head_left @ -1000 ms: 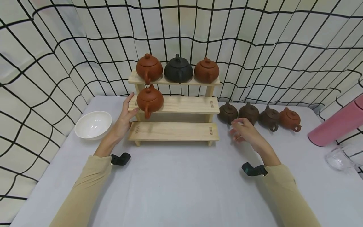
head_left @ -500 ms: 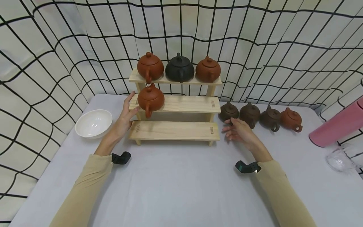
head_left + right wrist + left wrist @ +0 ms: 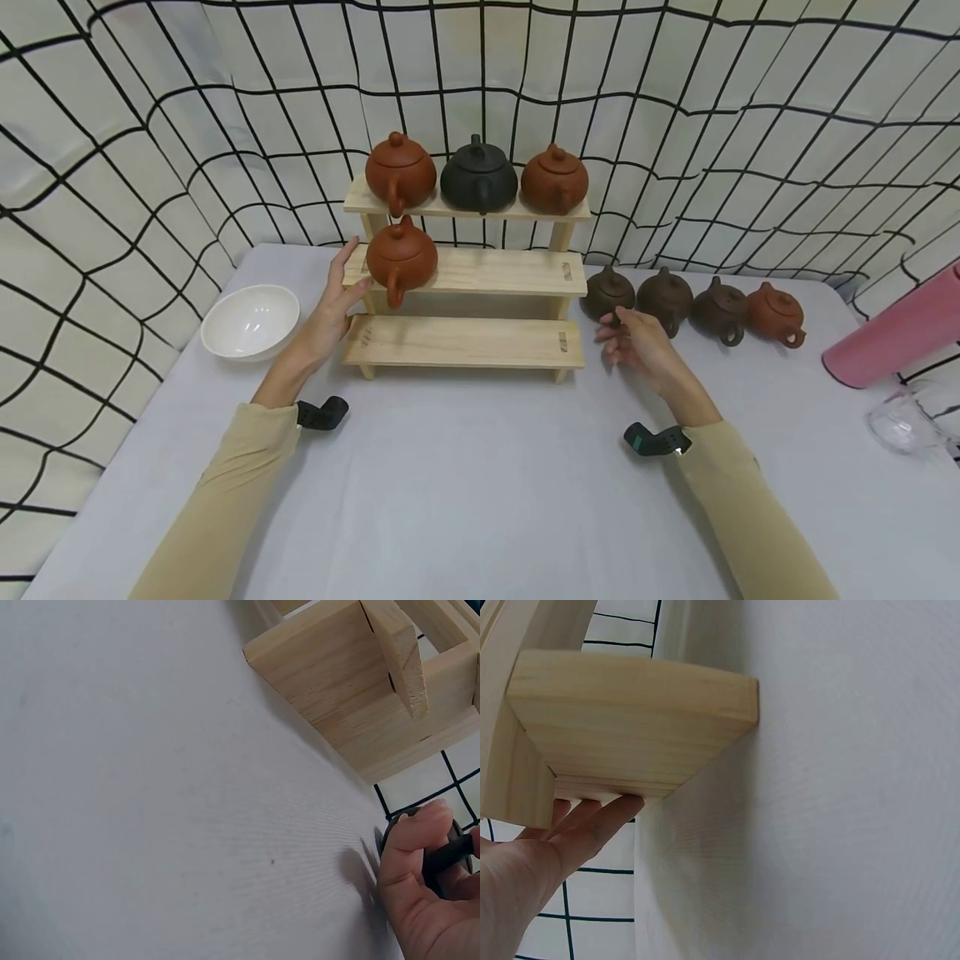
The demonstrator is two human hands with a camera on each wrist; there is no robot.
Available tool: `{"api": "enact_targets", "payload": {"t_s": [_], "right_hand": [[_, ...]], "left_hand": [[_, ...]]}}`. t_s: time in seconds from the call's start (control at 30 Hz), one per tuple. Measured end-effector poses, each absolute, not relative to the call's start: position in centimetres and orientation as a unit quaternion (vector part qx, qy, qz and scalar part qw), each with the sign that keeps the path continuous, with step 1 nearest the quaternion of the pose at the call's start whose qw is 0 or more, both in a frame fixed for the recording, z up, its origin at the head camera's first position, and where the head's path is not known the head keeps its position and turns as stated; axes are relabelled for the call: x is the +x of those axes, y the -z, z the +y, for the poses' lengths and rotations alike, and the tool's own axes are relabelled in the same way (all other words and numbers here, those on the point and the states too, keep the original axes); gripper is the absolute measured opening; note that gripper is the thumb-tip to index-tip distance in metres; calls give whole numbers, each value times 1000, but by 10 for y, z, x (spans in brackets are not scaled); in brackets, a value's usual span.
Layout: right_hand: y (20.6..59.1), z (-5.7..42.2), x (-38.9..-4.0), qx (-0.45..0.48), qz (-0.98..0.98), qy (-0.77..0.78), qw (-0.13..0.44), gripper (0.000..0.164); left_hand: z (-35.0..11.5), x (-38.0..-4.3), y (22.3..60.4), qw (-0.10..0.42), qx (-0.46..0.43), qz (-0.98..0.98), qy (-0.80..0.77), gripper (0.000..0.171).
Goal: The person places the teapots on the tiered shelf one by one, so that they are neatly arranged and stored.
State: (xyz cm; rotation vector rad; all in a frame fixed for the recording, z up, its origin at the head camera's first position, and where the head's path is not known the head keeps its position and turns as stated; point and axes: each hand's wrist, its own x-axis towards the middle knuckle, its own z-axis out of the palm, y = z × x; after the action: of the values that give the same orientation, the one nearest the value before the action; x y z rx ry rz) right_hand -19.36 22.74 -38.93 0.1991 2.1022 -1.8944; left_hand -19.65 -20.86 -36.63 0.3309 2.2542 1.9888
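Observation:
A three-tier wooden display rack (image 3: 465,343) stands mid-table. My left hand (image 3: 324,321) rests against its left end, straight fingers on the side panel and thumb at the middle shelf. A reddish-brown teapot (image 3: 402,257) sits at that shelf's left end. On the top shelf are another reddish-brown teapot (image 3: 401,171), a black teapot (image 3: 478,177) and a third reddish-brown one. Right of the rack, my right hand (image 3: 643,343) pinches the handle of a small dark brown teapot (image 3: 609,292). In the right wrist view, fingers curl round its dark handle (image 3: 446,856), hiding most of the pot.
To the right stand two more dark brown teapots (image 3: 664,298) and a small reddish one (image 3: 775,312). A pink bottle (image 3: 892,329) and a clear glass cup (image 3: 906,421) are at the far right. A white bowl (image 3: 251,323) sits left. Black wire mesh (image 3: 660,96) borders the back.
My right hand has moved slightly left to the nearest dark brown teapot, and its fingers have closed on the handle. The left hand stays at the rack. The head view has shifted slightly.

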Motion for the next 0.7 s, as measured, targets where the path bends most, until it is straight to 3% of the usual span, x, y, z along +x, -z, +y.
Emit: {"api": "enact_targets", "payload": {"t_s": [0.4,0.7], "right_hand": [[386,225,-189,74,692,705,135,32],[354,228,-168,31,708,700,93,33]], "left_hand": [[-208,-195,365,62,101,750,-651,74],[-207,-196,364,60,98,753,-648,74]]}}
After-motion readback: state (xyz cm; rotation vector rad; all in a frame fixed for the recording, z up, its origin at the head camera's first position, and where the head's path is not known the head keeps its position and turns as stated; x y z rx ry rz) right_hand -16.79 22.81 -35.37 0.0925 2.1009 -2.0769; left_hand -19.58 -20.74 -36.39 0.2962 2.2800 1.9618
